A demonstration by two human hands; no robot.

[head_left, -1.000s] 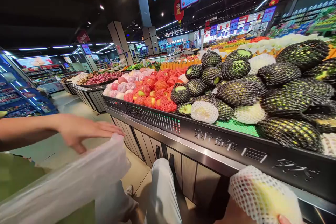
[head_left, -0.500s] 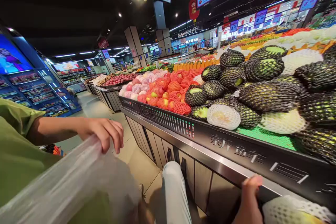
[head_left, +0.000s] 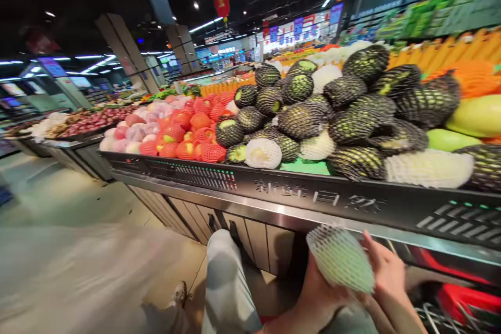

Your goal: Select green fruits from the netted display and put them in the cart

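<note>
A pale green melon (head_left: 343, 261) in a white foam net is held in front of the display stand, low in the view. My left hand (head_left: 321, 289) is closed around its left side and underside. My right hand (head_left: 391, 274) grips it from the right, thumb up along its side; some of the fingers are hidden behind the melon. Just beyond is the metal edge (head_left: 289, 216) of the stand, with dark net-wrapped melons (head_left: 303, 117) heaped above it.
Red-netted fruit (head_left: 203, 135) and pale wrapped fruit (head_left: 151, 120) lie further left on the stand. A red basket (head_left: 462, 300) and metal wires are at lower right. A blurred, translucent plastic bag (head_left: 74, 276) fills the lower left. My knee (head_left: 225, 271) reaches towards the stand's panels.
The view has swung right, and the other person's green sleeve and hand have left it. The foam-netted melon has come up from the lower right corner, and both my hands now hold it.
</note>
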